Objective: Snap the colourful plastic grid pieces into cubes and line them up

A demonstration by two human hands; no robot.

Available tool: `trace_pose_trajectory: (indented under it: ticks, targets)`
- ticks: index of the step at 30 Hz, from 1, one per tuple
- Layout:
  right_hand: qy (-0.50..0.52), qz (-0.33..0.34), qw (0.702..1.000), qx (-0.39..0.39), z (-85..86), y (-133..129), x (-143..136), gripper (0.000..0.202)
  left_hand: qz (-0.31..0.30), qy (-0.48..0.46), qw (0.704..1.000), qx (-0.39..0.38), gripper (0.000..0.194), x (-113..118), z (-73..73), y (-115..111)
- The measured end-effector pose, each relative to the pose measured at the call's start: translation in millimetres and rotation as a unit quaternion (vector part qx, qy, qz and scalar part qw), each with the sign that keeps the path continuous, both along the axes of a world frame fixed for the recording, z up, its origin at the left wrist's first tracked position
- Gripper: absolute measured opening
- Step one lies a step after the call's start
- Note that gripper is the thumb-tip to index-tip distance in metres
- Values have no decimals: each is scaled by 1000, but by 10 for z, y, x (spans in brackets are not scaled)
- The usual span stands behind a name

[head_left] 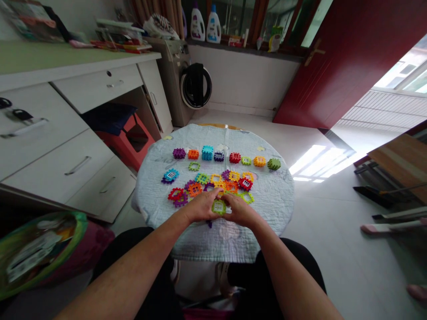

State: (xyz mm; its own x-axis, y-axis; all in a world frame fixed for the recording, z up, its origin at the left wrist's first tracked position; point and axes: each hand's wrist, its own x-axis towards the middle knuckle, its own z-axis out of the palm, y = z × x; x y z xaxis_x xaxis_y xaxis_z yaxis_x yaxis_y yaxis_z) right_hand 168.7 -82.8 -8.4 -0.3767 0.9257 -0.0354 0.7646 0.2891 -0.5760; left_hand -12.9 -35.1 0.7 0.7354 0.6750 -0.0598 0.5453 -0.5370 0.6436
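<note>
My left hand and my right hand meet near the front of a small round table covered with a pale quilted cloth. Together they pinch a light green square window tile. Just beyond my fingers lies a loose heap of flat plastic tiles in orange, red, yellow, purple and green. Further back stands a row of assembled cubes, among them a purple cube and a teal cube. A blue and purple piece lies apart at the left.
White desk drawers stand to the left with a red stool under the desk. A washing machine is behind the table, a dark red door at the right. A green bag sits at lower left. A wooden bench stands at far right.
</note>
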Motion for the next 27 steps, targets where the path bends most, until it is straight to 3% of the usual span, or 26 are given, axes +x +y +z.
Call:
trace_pose_trajectory:
  ticks: [5,8,12,16,19,23,27]
  targets:
    - [-37,-6,999,-11,56,4,16,34,-22,-8,1000,-3,73,64,-1,-34]
    - [-46,-14,999,-9,117,33,171,29,-26,-40,999,10,77,111,-16,-55]
    - [-71,-129,988,42,143,142,683,25,5,-63,997,50,84,113,-39,-20]
    - [-120,-259,958,26,28,289,1221,26,39,-56,995,68,77,63,-71,45]
    - [-150,-311,938,7,-125,361,1411,30,39,-52,995,74,73,45,-92,71]
    - [-189,-318,929,-11,-298,377,1480,44,39,-49,996,61,72,50,-68,83]
    - [-196,-310,929,-53,-347,362,1518,64,52,-62,996,39,70,36,3,85]
